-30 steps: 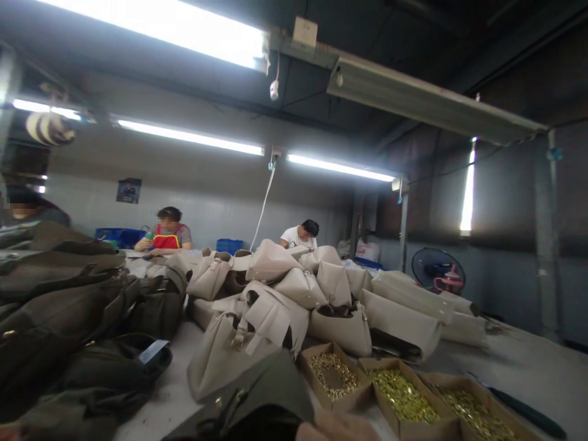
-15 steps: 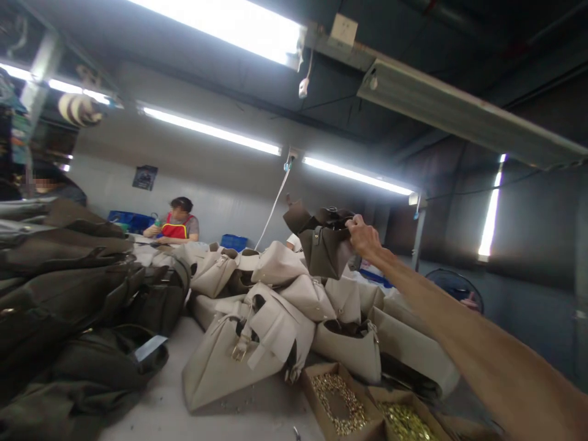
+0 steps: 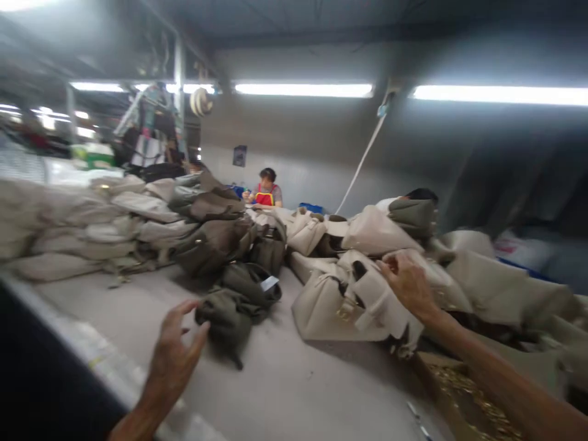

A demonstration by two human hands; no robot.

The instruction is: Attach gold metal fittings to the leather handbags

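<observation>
Over the bench (image 3: 285, 392), near its front edge, the left hand (image 3: 177, 343) is half-spread, thumb and fingers parted around the near end of a dark olive bag (image 3: 229, 309) (whether they touch it, I cannot tell). That bag lies crumpled, inward from this edge. To its right stands a beige bag (image 3: 316, 309) with a gold buckle. The right hand (image 3: 407, 282) has its fingers loosely curled at the beige bag's upper right; any grip there is unclear.
</observation>
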